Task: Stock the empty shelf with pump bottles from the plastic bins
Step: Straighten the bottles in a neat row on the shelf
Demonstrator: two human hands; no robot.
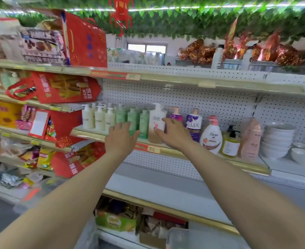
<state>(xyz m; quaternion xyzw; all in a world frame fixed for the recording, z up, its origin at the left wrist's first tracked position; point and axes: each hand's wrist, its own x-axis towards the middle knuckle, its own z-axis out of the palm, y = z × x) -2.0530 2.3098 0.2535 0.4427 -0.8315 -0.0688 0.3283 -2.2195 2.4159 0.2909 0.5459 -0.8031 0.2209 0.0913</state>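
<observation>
A middle shelf [166, 150] holds a row of pump bottles: cream ones [99, 119] at the left, then green ones [143, 123], then a white-and-tan pump bottle [156, 123]. My right hand [174, 134] grips that white-and-tan bottle from its right side, thumb on its front. My left hand [121, 137] hovers with spread, straight fingers in front of the green bottles and holds nothing. Purple Lux bottles [194, 123], a white Dove bottle [211, 136], a yellow bottle [230, 142] and a pink bottle [250, 139] stand to the right.
Stacked white bowls [277, 141] sit at the shelf's right end. The shelf below [166, 186] is bare. Red gift bags [67, 88] and snacks fill the left shelving. Translucent plastic bins show at the bottom [180, 238] and lower left [40, 194]. Mesh baskets [232, 64] with bottles sit on top.
</observation>
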